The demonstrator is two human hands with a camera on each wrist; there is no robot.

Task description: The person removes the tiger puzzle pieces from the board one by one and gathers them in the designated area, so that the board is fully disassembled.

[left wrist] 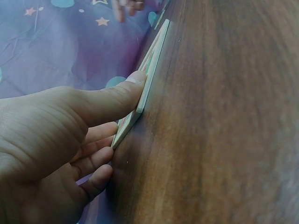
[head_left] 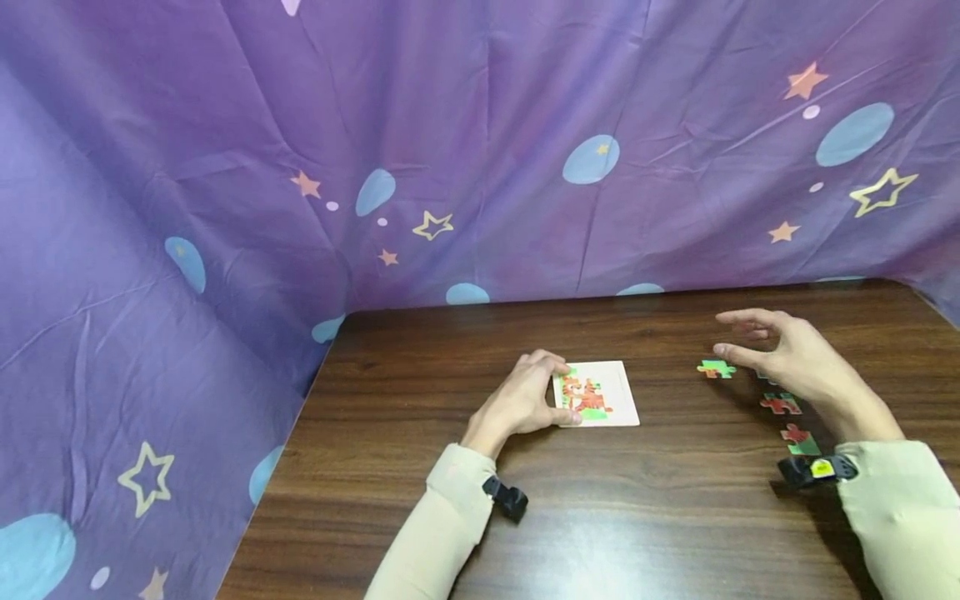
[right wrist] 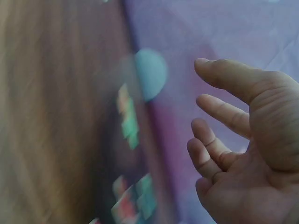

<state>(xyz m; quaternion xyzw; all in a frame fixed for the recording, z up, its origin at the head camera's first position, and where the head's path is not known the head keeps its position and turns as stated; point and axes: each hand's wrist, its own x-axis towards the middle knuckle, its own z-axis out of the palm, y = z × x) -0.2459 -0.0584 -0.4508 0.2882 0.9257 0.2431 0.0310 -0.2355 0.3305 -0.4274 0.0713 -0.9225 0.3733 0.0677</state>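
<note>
My left hand (head_left: 517, 396) grips a small white puzzle board (head_left: 621, 396) at its left end, thumb at the near edge and fingers at the far edge. An orange animal picture on green, made of joined pieces, fills the board's left part; the right part is bare white. In the left wrist view the thumb presses on the board's edge (left wrist: 154, 67). My right hand (head_left: 806, 367) hovers over loose jigsaw pieces, fingers spread and relaxed, holding nothing. Nearest its thumb lies a green-and-orange piece (head_left: 717, 369); in the right wrist view this piece (right wrist: 130, 122) is blurred.
Below the right hand lie a red piece (head_left: 782, 404) and a red-and-green piece (head_left: 801, 442); another piece is partly hidden by that hand. The brown wooden table (head_left: 420, 375) ends at a purple patterned cloth (head_left: 480, 150) behind and at left.
</note>
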